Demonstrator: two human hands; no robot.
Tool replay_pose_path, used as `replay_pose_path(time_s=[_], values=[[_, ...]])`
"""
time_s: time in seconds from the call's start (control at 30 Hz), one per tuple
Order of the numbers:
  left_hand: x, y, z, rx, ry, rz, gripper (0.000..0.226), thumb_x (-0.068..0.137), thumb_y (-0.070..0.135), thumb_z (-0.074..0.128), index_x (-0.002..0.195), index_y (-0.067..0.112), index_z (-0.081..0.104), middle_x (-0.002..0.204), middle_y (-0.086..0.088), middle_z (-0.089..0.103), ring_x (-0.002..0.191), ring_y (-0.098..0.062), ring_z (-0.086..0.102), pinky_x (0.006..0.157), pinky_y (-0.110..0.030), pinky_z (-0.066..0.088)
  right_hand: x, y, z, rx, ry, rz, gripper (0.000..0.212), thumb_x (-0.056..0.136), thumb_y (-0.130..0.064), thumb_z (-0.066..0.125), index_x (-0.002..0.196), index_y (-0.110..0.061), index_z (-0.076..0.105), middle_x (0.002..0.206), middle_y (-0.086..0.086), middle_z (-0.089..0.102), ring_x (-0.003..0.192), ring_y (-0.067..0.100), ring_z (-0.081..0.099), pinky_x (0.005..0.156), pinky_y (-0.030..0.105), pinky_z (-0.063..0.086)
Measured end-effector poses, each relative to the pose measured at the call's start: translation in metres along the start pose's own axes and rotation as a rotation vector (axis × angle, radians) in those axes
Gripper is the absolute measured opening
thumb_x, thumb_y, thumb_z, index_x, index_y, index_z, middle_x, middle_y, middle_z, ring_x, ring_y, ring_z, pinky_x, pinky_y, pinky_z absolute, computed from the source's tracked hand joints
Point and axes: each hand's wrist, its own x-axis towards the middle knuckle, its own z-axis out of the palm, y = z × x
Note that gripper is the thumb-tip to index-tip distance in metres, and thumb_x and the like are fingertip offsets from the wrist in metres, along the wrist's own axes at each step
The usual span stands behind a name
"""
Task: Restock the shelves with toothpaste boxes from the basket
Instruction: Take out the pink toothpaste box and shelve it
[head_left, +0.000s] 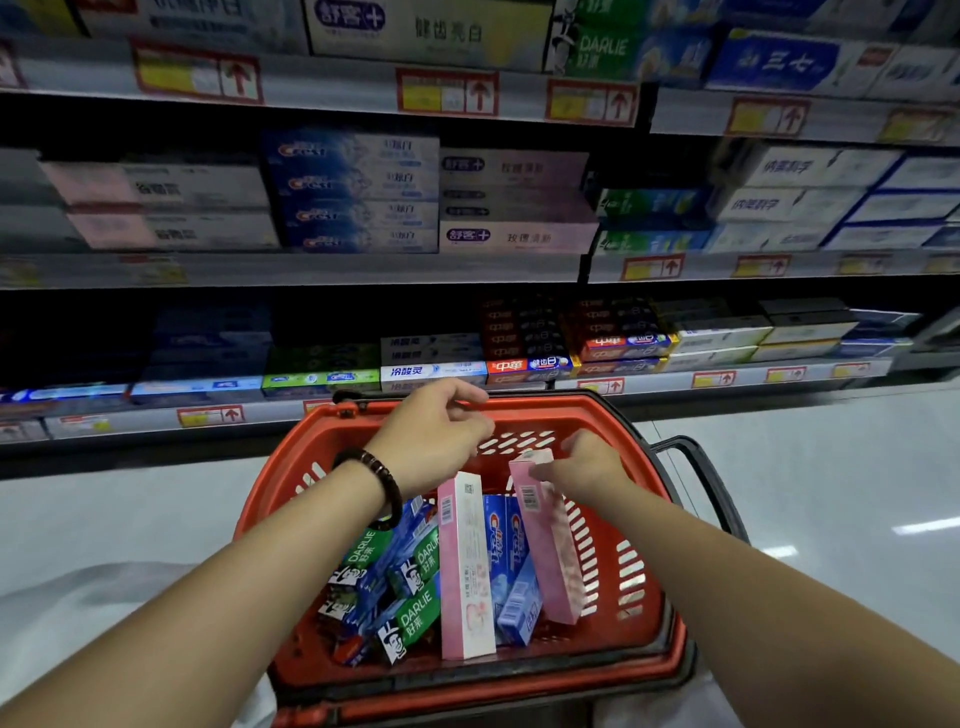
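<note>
The red basket (291, 470) sits low in front of the person, near the shelves (311, 270), with toothpaste boxes standing and lying in it. The right hand (584, 467) pinches the top end of a pink box (551, 553), which leans against the basket's right wall. The left hand (436, 434) hovers over the far rim with its fingers loosely curled, and as far as I can see it is holding nothing.

To my eye the step is lifting that pink box out. It would go best drawn straight up along its length, so that its lower end clears the blue Crest boxes (506, 540) just beside it and doesn't catch the slotted wall. The taller pink-and-white box (465, 571) stands loose further left and could topple if knocked. Pink boxes (519, 236) on the middle shelf, up and far, look like the matching row, and the free hand could square them first.
</note>
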Motion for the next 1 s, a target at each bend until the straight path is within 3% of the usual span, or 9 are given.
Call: replay_pose_path(time_s=[0.13, 0.3, 0.5, 0.6, 0.73, 0.83, 1.0], values=[[0.0, 0.0, 0.001, -0.004, -0.018, -0.009, 0.022, 0.1, 0.028, 0.066, 0.122, 0.03, 0.062, 0.104, 0.009, 0.068, 0.09, -0.015, 0.076, 0.076, -0.039, 0.065, 0.01, 0.001, 0.006, -0.005, -0.009, 0.043, 0.05, 0.086, -0.031, 0.089, 0.108, -0.02, 0.046, 0.106, 0.0, 0.058, 0.099, 0.021, 0.059, 0.074, 0.031, 0.049], [-0.002, -0.003, 0.001, -0.002, -0.066, -0.053, 0.02, 0.1, 0.028, 0.067, 0.119, 0.03, 0.062, 0.103, 0.009, 0.07, 0.097, -0.026, 0.075, 0.074, -0.04, 0.063, 0.017, 0.003, 0.013, -0.056, -0.017, 0.066, 0.048, 0.085, -0.03, 0.09, 0.112, -0.015, 0.053, 0.107, 0.002, 0.064, 0.098, 0.022, 0.064, 0.055, 0.025, 0.044], [-0.002, -0.003, -0.001, -0.003, -0.092, -0.081, 0.018, 0.1, 0.029, 0.065, 0.118, 0.03, 0.062, 0.105, 0.007, 0.069, 0.1, -0.032, 0.074, 0.066, -0.031, 0.057, 0.024, 0.006, 0.025, -0.17, -0.026, 0.047, 0.05, 0.083, -0.032, 0.091, 0.116, -0.014, 0.059, 0.116, 0.003, 0.069, 0.102, 0.023, 0.065, 0.075, 0.032, 0.053], [-0.002, -0.002, -0.001, 0.0, -0.089, -0.082, 0.018, 0.1, 0.029, 0.065, 0.118, 0.03, 0.062, 0.104, 0.007, 0.07, 0.099, -0.032, 0.074, 0.068, -0.036, 0.06, 0.025, 0.005, 0.027, -0.174, -0.033, 0.045, 0.05, 0.083, -0.03, 0.091, 0.118, -0.015, 0.059, 0.118, 0.006, 0.071, 0.109, 0.027, 0.069, 0.083, 0.036, 0.059], [-0.004, -0.001, -0.001, 0.011, -0.091, -0.085, 0.019, 0.1, 0.029, 0.065, 0.119, 0.03, 0.062, 0.105, 0.008, 0.069, 0.099, -0.031, 0.074, 0.074, -0.041, 0.063, 0.022, 0.008, 0.026, -0.187, -0.027, 0.058, 0.044, 0.086, -0.029, 0.089, 0.114, -0.015, 0.058, 0.109, 0.002, 0.068, 0.111, 0.027, 0.069, 0.076, 0.032, 0.055], [-0.005, 0.0, -0.001, 0.001, -0.087, -0.087, 0.019, 0.1, 0.028, 0.065, 0.119, 0.03, 0.062, 0.105, 0.007, 0.069, 0.1, -0.033, 0.074, 0.073, -0.039, 0.061, 0.022, 0.009, 0.026, -0.187, -0.045, 0.072, 0.039, 0.086, -0.03, 0.088, 0.114, -0.015, 0.065, 0.115, 0.006, 0.074, 0.107, 0.026, 0.072, 0.079, 0.034, 0.06], [-0.006, -0.001, -0.001, 0.013, -0.092, -0.084, 0.019, 0.1, 0.029, 0.066, 0.119, 0.029, 0.063, 0.106, 0.007, 0.068, 0.101, -0.035, 0.074, 0.069, -0.038, 0.06, 0.018, 0.008, 0.028, -0.206, -0.071, 0.089, 0.058, 0.088, -0.023, 0.086, 0.133, -0.014, 0.05, 0.129, 0.008, 0.064, 0.122, 0.03, 0.065, 0.093, 0.039, 0.057]])
